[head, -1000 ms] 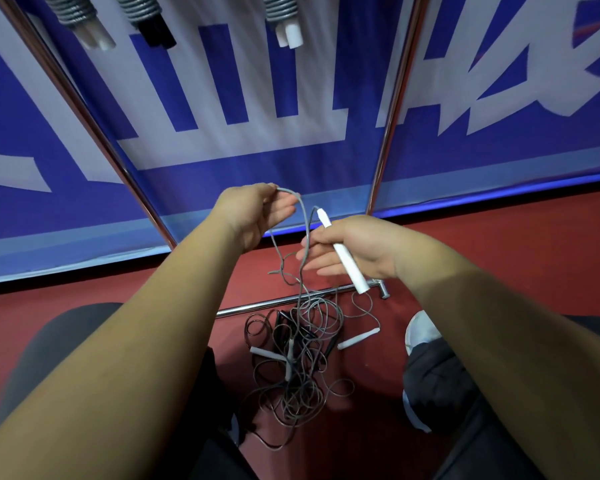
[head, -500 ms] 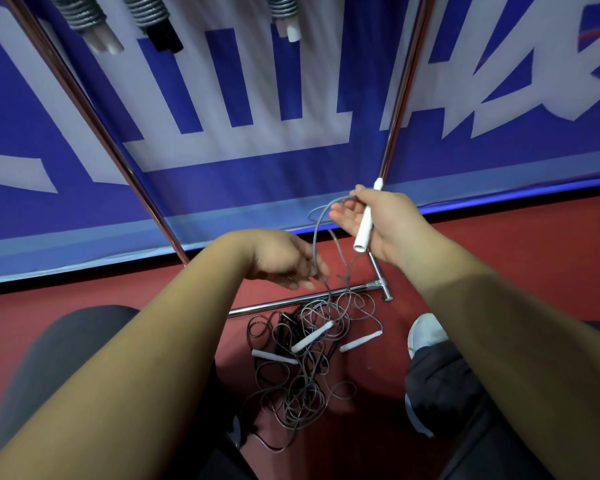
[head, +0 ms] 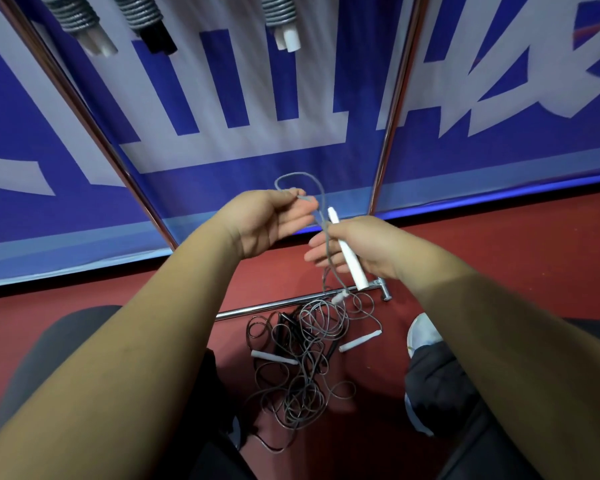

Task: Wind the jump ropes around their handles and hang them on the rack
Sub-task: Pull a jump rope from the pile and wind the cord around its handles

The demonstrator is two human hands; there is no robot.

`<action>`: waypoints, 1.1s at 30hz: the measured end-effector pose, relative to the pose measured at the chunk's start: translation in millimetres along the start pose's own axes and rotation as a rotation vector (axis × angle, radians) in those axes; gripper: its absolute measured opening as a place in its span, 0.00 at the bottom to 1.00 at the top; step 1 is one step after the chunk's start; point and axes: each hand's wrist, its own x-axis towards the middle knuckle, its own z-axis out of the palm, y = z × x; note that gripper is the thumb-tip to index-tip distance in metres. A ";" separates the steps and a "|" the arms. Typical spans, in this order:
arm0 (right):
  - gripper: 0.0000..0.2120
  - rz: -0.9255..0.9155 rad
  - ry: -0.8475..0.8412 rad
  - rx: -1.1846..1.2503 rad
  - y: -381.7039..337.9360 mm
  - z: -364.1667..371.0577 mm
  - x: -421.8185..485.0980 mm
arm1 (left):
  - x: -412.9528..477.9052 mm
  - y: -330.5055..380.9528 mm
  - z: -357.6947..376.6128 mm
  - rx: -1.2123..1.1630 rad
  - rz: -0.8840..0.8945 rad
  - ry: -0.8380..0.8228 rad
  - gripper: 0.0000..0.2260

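Pinching the grey rope [head: 305, 199], left hand [head: 267, 220]; right hand [head: 364, 247], grip curled round the white handle [head: 347, 252].

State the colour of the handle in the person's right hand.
White; the handle in the right hand shows best in the head view.

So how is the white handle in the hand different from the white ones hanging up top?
The held handle is bare, its grey rope loose; the hanging handles have rope coiled tightly round them. The held handle is single in the right hand; the hanging handles are paired. Both are white with grey rope.
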 end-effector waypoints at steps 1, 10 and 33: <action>0.20 0.003 -0.030 -0.034 1.1 1.3 -1.1 | 2.3 1.4 -2.7 -0.058 0.032 0.038 0.08; 0.08 -0.157 0.026 0.253 -4.6 7.2 -4.1 | 19.4 0.8 -25.7 0.010 0.051 0.225 0.10; 0.17 0.129 0.085 0.156 2.9 -8.3 -0.7 | 0.8 -22.3 -2.6 0.705 -0.011 -0.092 0.07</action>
